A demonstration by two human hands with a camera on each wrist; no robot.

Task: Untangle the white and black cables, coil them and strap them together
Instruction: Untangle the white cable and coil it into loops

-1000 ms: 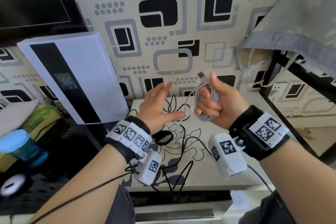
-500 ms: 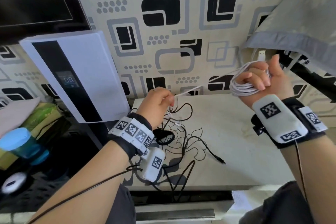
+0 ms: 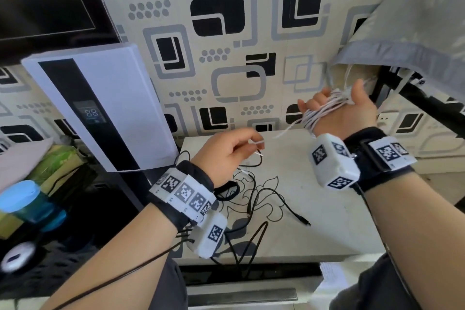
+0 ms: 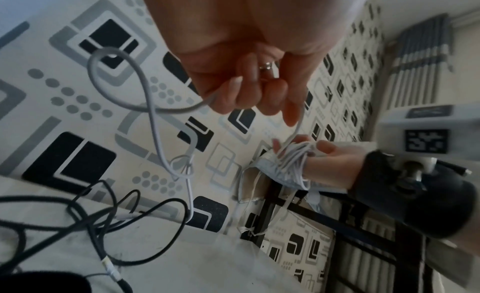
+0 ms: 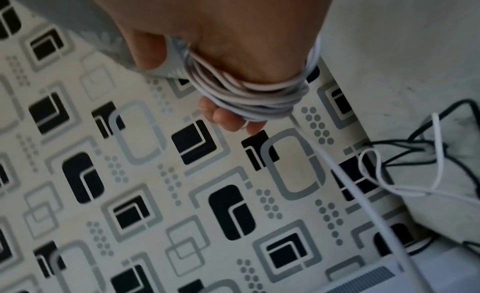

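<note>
The white cable (image 3: pixel 324 109) is wound in several turns round my right hand (image 3: pixel 344 111), which is raised at the right near the wall; the coil (image 5: pixel 246 92) crosses palm and fingers, and the thumb lies over it (image 4: pixel 293 164). A loose strand runs from the coil down to my left hand (image 3: pixel 234 151), which pinches it above the table. Beyond that pinch the white cable (image 4: pixel 145 92) loops, shows a small knot, and drops among the black cable (image 4: pixel 103 215). The black cable (image 3: pixel 264 199) lies loose and tangled on the table (image 3: pixel 339 221).
A black strap (image 3: pixel 227 190) lies by my left wrist. A white appliance (image 3: pixel 100 108) with a display leans at the table's left. Grey cloth (image 3: pixel 415 33) on a black frame hangs close to my right hand. A blue-lidded container (image 3: pixel 22 199) sits lower left.
My right hand has swung up and to the right with the coil, turning over. My left hand, open a second ago, now pinches the white strand and has lifted slightly.
</note>
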